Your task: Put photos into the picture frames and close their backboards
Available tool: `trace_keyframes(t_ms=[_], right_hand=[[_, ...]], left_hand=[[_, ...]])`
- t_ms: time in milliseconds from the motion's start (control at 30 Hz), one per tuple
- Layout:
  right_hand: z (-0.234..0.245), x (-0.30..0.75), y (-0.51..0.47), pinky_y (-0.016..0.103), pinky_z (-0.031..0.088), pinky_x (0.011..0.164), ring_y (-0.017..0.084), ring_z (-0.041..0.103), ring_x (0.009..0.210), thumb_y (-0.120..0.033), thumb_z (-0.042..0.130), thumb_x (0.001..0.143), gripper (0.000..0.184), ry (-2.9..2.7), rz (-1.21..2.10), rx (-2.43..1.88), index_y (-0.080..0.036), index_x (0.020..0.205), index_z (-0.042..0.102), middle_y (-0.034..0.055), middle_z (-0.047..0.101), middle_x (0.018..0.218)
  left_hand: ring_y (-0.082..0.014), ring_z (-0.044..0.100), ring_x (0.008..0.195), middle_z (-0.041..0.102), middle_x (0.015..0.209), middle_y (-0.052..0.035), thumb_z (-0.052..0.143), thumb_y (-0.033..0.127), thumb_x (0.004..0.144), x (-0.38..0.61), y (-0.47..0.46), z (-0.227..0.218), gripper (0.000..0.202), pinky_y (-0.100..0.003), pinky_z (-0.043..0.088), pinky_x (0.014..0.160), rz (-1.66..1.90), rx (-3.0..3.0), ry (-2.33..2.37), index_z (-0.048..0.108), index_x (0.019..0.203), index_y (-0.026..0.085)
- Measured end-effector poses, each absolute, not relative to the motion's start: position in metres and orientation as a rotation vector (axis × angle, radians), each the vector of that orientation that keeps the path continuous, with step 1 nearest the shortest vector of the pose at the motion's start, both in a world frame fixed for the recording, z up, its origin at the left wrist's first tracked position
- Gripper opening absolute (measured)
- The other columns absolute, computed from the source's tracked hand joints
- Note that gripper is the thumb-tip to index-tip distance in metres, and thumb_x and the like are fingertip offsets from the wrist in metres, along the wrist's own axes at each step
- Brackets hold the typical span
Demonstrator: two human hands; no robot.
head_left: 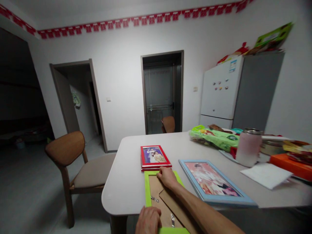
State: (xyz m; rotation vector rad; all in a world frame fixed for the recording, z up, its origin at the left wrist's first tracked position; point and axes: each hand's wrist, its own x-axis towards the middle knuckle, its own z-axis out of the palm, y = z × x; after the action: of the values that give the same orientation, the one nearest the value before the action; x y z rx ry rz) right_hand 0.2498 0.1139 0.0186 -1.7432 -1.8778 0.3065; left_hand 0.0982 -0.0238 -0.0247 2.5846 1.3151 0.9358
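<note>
A lime-green photo frame (147, 187) lies face down at the table's near edge, its brown backing board (153, 188) up. On the board are a slanted stand flap (174, 203) and small metal clips (155, 199). My left hand (148, 220) is closed over the frame's near left side. Reaching across the board, my right hand (167, 177) has its fingers bent at the far end; what they pinch there, if anything, is hidden. Just beyond lies a red photo frame (156, 157), apparently stacked on another. To the right is a light-blue photo frame (214, 182), picture up.
On the table's right side are a pink bottle (248, 148), a white napkin (266, 175), a green snack package (214, 136) and an orange box (291, 165). A wooden chair (70, 152) stands left of the white table (122, 182). A fridge (219, 87) is behind.
</note>
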Motion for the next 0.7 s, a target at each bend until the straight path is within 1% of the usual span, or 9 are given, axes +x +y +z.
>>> trace_keyframes(t_ms=[67, 167, 267, 367, 433, 500, 567, 600, 700], right_hand=[[0.022, 0.255, 0.106, 0.022, 0.030, 0.051, 0.013, 0.052, 0.059, -0.032, 0.045, 0.073, 0.025, -1.880, 0.349, -1.689, -0.013, 0.062, 0.058, 0.0058, 0.062, 0.063], [0.028, 0.272, 0.090, 0.021, 0.032, 0.051, 0.011, 0.052, 0.056, -0.036, 0.037, 0.076, 0.032, -1.899, 0.402, -1.605, -0.015, 0.061, 0.056, 0.0028, 0.061, 0.060], [0.037, 0.300, 0.071, 0.021, 0.035, 0.052, 0.012, 0.052, 0.058, -0.035, 0.039, 0.074, 0.028, -1.856, 0.499, -1.522, -0.015, 0.065, 0.056, 0.0016, 0.060, 0.063], [0.045, 0.326, 0.051, 0.021, 0.036, 0.049, 0.011, 0.051, 0.055, -0.040, 0.040, 0.071, 0.028, -1.538, 0.747, -1.417, -0.016, 0.073, 0.055, 0.0015, 0.057, 0.066], [0.046, 0.330, 0.036, 0.021, 0.036, 0.047, 0.010, 0.049, 0.051, -0.044, 0.041, 0.070, 0.031, -1.263, 0.900, -1.338, -0.017, 0.079, 0.053, 0.0011, 0.056, 0.067], [0.041, 0.319, 0.018, 0.021, 0.037, 0.047, 0.009, 0.048, 0.048, -0.047, 0.041, 0.069, 0.033, -1.095, 1.075, -1.253, -0.017, 0.080, 0.053, 0.0011, 0.055, 0.066], [0.033, 0.295, 0.001, 0.022, 0.038, 0.047, 0.009, 0.050, 0.048, -0.052, 0.039, 0.070, 0.038, -1.038, 1.330, -1.165, -0.018, 0.078, 0.054, 0.0021, 0.057, 0.064], [0.029, 0.282, -0.007, 0.023, 0.039, 0.047, 0.011, 0.053, 0.050, -0.054, 0.039, 0.070, 0.041, -1.018, 1.461, -1.112, -0.018, 0.082, 0.054, 0.0033, 0.059, 0.066], [0.025, 0.259, -0.018, 0.026, 0.043, 0.055, 0.014, 0.058, 0.061, -0.051, 0.043, 0.071, 0.041, -0.873, 1.531, -0.859, -0.019, 0.094, 0.052, 0.0052, 0.063, 0.080]], left_hand=[[-0.0202, 0.055, 0.093, 0.059, 0.101, -0.0027, 0.055, 0.022, 0.074, 0.107, -0.018, -0.034, 0.007, -0.037, 0.040, 0.084, 0.964, 2.712, 1.314, 0.051, 0.080, 0.024], [-0.0217, 0.050, 0.103, 0.056, 0.111, -0.0055, 0.043, 0.011, 0.079, 0.129, -0.013, -0.044, 0.017, -0.041, 0.036, 0.090, 0.946, 2.777, 1.331, 0.053, 0.085, 0.023], [-0.0234, 0.048, 0.105, 0.054, 0.113, -0.0085, 0.048, 0.012, 0.073, 0.138, -0.015, -0.035, 0.023, -0.041, 0.036, 0.091, 0.793, 2.725, 1.277, 0.052, 0.094, 0.020], [-0.0288, 0.045, 0.107, 0.049, 0.117, -0.0143, 0.061, 0.016, 0.058, 0.131, -0.022, -0.004, 0.044, -0.042, 0.036, 0.091, 0.698, 2.633, 1.187, 0.049, 0.100, 0.015], [-0.0280, 0.045, 0.106, 0.049, 0.117, -0.0136, 0.059, 0.013, 0.054, 0.126, -0.029, 0.022, 0.042, -0.041, 0.034, 0.091, 0.815, 2.505, 1.203, 0.049, 0.095, 0.016], [-0.0241, 0.048, 0.102, 0.052, 0.112, -0.0105, 0.055, 0.013, 0.059, 0.128, -0.036, 0.046, 0.031, -0.037, 0.037, 0.088, 1.027, 2.282, 1.203, 0.049, 0.089, 0.018], [-0.0225, 0.049, 0.101, 0.053, 0.109, -0.0094, 0.051, 0.020, 0.067, 0.138, -0.042, 0.064, 0.018, -0.034, 0.040, 0.084, 1.261, 1.978, 1.126, 0.047, 0.084, 0.019], [-0.0226, 0.049, 0.100, 0.054, 0.108, -0.0096, 0.050, 0.025, 0.071, 0.145, -0.045, 0.070, 0.014, -0.033, 0.041, 0.082, 1.350, 1.815, 1.061, 0.046, 0.082, 0.019], [-0.0235, 0.052, 0.096, 0.056, 0.103, -0.0104, 0.052, 0.034, 0.073, 0.167, -0.045, 0.078, 0.019, -0.032, 0.043, 0.077, 1.469, 1.435, 0.849, 0.046, 0.080, 0.018]])
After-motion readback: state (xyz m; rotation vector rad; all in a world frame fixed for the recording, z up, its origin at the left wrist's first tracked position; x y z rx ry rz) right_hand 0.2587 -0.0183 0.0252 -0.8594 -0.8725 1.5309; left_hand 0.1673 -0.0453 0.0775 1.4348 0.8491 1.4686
